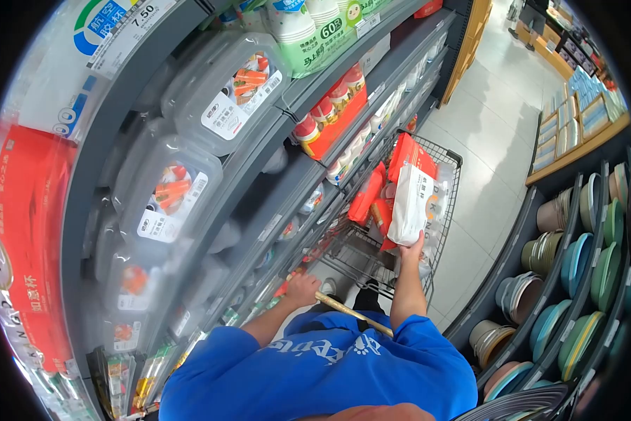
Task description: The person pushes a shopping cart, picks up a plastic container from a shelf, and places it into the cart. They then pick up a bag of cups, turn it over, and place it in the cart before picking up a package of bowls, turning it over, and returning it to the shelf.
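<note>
My right hand (411, 249) grips the near end of a white pack of cups (408, 210), which carries printed lettering and an orange logo. This pack lies over the shopping cart (450, 203), on top of or just above red packs (368, 194) in the basket. Another red pack (412, 156) shows at the basket's far end, beside clear plastic items. My left hand (303, 289) is closed round the left part of the cart's yellowish handle (354, 313), which crosses in front of my body.
Shelving on the left holds clear plastic food boxes (168, 189), green packs of paper cups (315, 35) and a large red pack (31, 245). Bowls and pots (575, 263) fill the right shelves. A tiled aisle (480, 133) runs ahead, past a wooden display (582, 140).
</note>
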`<state>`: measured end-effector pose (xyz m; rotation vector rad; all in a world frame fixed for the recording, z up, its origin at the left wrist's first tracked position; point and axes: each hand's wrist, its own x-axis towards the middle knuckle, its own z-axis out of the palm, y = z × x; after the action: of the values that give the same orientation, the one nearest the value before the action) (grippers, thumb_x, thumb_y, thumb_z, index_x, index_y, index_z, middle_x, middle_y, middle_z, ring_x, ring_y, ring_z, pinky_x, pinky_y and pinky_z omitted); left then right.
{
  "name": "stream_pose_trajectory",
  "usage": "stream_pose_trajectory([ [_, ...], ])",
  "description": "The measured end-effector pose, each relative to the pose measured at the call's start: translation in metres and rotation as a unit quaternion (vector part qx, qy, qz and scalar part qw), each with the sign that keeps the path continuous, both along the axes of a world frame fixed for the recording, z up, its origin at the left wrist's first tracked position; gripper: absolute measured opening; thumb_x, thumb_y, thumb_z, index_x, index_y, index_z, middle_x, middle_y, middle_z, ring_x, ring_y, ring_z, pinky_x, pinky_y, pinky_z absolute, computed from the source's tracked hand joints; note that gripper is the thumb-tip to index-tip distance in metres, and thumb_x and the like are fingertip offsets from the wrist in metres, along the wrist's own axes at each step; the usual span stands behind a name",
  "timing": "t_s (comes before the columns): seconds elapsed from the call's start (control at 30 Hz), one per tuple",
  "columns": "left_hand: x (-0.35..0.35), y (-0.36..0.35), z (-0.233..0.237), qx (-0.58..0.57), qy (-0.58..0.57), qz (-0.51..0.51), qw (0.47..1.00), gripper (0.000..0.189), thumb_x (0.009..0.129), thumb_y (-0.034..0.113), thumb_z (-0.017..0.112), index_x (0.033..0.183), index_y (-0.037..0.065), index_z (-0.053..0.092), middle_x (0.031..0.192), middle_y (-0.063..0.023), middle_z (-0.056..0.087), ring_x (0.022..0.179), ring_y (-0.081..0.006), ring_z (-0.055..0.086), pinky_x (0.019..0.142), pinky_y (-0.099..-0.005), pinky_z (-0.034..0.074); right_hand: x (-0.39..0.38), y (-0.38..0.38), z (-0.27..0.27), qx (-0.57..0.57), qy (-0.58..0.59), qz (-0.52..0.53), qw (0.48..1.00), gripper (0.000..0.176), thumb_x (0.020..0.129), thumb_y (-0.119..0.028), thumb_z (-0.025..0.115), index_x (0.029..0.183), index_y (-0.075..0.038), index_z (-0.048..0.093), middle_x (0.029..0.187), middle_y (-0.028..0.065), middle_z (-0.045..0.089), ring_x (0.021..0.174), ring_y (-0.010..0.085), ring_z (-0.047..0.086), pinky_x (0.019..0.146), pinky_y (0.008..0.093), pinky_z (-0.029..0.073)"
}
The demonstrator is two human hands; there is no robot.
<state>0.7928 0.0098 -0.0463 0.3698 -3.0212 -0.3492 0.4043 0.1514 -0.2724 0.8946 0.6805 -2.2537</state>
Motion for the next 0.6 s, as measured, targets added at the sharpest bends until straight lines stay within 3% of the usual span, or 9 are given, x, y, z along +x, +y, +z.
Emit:
stream_pose_trajectory([
  [0.17, -0.006, 0.0, -0.011, -0.018, 0.005, 0.008, 1.0, 0.023, 0.059, 0.024, 0.073, 0.073, 0.017, 0.056, 0.076, -0.0009, 0.051, 0.072, -0.0214, 0.057, 0.065, -0.0382, 0.041, -0.001, 0.007, 0.069, -0.036, 0.0, 0.018, 0.999, 0.06, 0.095, -0.046, 0.048, 0.144, -0.011, 0.048, 0.143, 0.0094, 0.056, 0.128, 0.0365, 0.054, 0.106, 0.0574, 0.044],
  [0.3, -0.015, -0.002, -0.001, -0.007, 0.005, 0.006, 1.0, 0.025, 0.057, 0.022, 0.071, 0.08, 0.018, 0.062, 0.078, -0.0002, 0.057, 0.076, -0.0225, 0.061, 0.068, -0.0402, 0.045, 0.02, 0.031, 0.113, -0.056, 0.105, 0.076, 0.99, 0.062, 0.096, -0.042, 0.048, 0.146, -0.007, 0.044, 0.144, 0.0124, 0.055, 0.129, 0.0358, 0.054, 0.108, 0.0524, 0.044],
  [0.37, -0.02, -0.009, 0.0, 0.018, -0.007, -0.016, 1.0, 0.027, 0.062, 0.026, 0.074, 0.086, 0.016, 0.065, 0.081, -0.0009, 0.062, 0.079, -0.0242, 0.063, 0.071, -0.0404, 0.047, 0.037, 0.046, 0.171, -0.035, 0.158, 0.1, 0.982, 0.063, 0.095, -0.04, 0.049, 0.147, -0.004, 0.043, 0.144, 0.0141, 0.054, 0.13, 0.035, 0.054, 0.109, 0.0501, 0.044],
  [0.4, -0.019, -0.01, 0.0, 0.034, -0.016, -0.026, 0.999, 0.029, 0.065, 0.028, 0.076, 0.089, 0.016, 0.066, 0.082, -0.0013, 0.064, 0.081, -0.025, 0.064, 0.073, -0.0405, 0.048, 0.04, 0.055, 0.197, -0.029, 0.159, 0.114, 0.98, 0.062, 0.095, -0.032, 0.052, 0.146, 0.001, 0.04, 0.144, 0.0187, 0.052, 0.13, 0.0357, 0.052, 0.11, 0.0502, 0.043],
  [0.5, -0.032, -0.02, 0.031, 0.208, -0.072, -0.02, 0.975, 0.042, 0.072, 0.039, 0.079, 0.102, 0.011, 0.07, 0.09, -0.0057, 0.069, 0.088, -0.0268, 0.067, 0.077, -0.0378, 0.051, 0.042, 0.079, 0.26, 0.023, 0.206, 0.145, 0.967, 0.062, 0.092, -0.028, 0.059, 0.143, 0.002, 0.042, 0.138, 0.0216, 0.055, 0.124, 0.035, 0.057, 0.106, 0.0474, 0.048],
  [0.53, -0.045, -0.025, 0.061, 0.343, -0.145, 0.053, 0.926, 0.059, 0.078, 0.046, 0.078, 0.121, 0.008, 0.065, 0.101, -0.0089, 0.072, 0.096, -0.0254, 0.069, 0.082, -0.0378, 0.053, 0.035, 0.09, 0.264, 0.051, 0.25, 0.176, 0.951, 0.068, 0.088, -0.03, 0.062, 0.145, 0.001, 0.039, 0.136, 0.0236, 0.056, 0.122, 0.0365, 0.058, 0.104, 0.0466, 0.049],
  [0.57, -0.048, -0.032, 0.05, 0.527, -0.055, 0.085, 0.844, 0.062, 0.082, 0.046, 0.074, 0.129, 0.007, 0.06, 0.104, -0.0095, 0.071, 0.098, -0.0251, 0.069, 0.085, -0.0398, 0.053, 0.037, 0.091, 0.284, 0.066, 0.293, 0.185, 0.936, 0.068, 0.088, -0.029, 0.063, 0.144, 0.001, 0.039, 0.134, 0.0229, 0.057, 0.12, 0.0352, 0.059, 0.102, 0.0456, 0.05],
  [0.6, -0.051, -0.04, 0.038, 0.684, 0.036, 0.115, 0.72, 0.065, 0.086, 0.045, 0.071, 0.136, 0.007, 0.055, 0.108, -0.0101, 0.07, 0.1, -0.0248, 0.068, 0.088, -0.0417, 0.053, 0.039, 0.091, 0.319, 0.079, 0.334, 0.194, 0.919, 0.068, 0.087, -0.028, 0.064, 0.144, 0.001, 0.039, 0.133, 0.0223, 0.057, 0.119, 0.0339, 0.061, 0.101, 0.0446, 0.052],
])
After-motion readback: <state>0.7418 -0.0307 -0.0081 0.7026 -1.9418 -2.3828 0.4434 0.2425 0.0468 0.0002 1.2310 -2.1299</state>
